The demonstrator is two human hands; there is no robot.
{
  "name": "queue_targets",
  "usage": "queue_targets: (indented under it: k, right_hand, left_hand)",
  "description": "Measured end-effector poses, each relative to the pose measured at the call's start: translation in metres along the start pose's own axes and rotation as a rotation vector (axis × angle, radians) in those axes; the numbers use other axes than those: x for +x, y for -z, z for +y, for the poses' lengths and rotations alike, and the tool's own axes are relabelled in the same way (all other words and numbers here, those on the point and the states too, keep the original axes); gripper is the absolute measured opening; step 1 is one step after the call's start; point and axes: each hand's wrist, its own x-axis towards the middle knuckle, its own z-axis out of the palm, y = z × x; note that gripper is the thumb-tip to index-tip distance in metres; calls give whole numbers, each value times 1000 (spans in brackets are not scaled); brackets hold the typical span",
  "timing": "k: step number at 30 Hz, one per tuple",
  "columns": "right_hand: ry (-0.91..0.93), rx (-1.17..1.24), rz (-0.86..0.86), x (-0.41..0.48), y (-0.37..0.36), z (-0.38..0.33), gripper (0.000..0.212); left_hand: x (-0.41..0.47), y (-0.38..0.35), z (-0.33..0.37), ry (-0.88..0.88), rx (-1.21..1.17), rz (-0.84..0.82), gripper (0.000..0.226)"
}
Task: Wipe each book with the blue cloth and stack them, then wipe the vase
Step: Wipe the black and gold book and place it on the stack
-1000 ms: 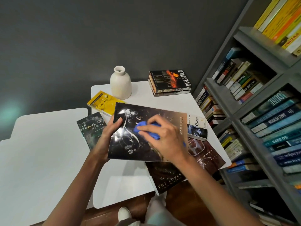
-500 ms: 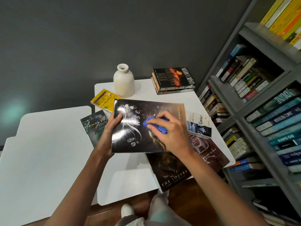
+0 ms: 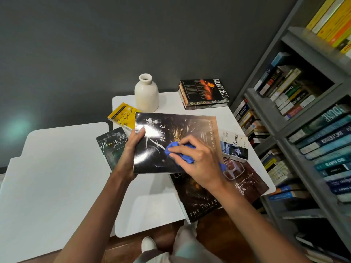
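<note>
My left hand (image 3: 131,149) grips the left edge of a large glossy black book (image 3: 182,126), held tilted above the white table (image 3: 152,205). My right hand (image 3: 199,162) presses a bunched blue cloth (image 3: 176,150) against the cover's middle. A cream vase (image 3: 146,93) stands upright at the table's back. Next to it on the right lies a short stack of books (image 3: 204,95), "Dark of the Moon" on top. Loose books lie around: a yellow one (image 3: 122,115), a dark green "Henry" one (image 3: 110,147), a white "Contact" one (image 3: 234,147), and a brown "The Lovers" one (image 3: 209,194) overhanging the front edge.
A grey bookshelf (image 3: 281,130) packed with books fills the right side, close to the table. A second white table (image 3: 53,183) stands to the left. A dark grey wall is behind. My legs and a white shoe (image 3: 149,243) show below over a wooden floor.
My right hand and the blue cloth have slid rightward across the black cover, then settled near its middle. My left hand keeps its grip on the book's left edge.
</note>
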Motion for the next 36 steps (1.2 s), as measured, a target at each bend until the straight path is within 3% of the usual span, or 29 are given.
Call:
queue_targets:
  k: [6,9,12,19,27,29,32,34,36]
  right_hand:
    - [165,49,-133,-4,-15,-28,19]
    - [105,26,-101,-10,0,-6,23]
    - [61,-10,-40,-8,1,-5,22]
    - [179,24,-98,-5,-25,-41,15]
    - [-110,-94,137,-9,12,10,20]
    - [-53,-84,121,-3,-1,-7,16]
    - [55,29,28,-1,-22,-37,15]
    - [73,41,11,3,-22,-36,16]
    - [14,5,56,11,-15,-24,20]
  left_hand:
    - [0,1,6,41,-42,-12,66]
    - [-1,5,5,7,-55,-2,67]
    - [-3,5,4,6,-77,16,63]
    - [-4,2,1,80,-169,-37,41]
    - [-4,11,5,-7,-96,74,32]
    - [-5,6,5,11,-94,51,46]
    - [-7,3,6,43,-67,-27,84]
    - [-7,4,6,46,-78,-45,89]
    - [-8,3,4,28,-65,-44,80]
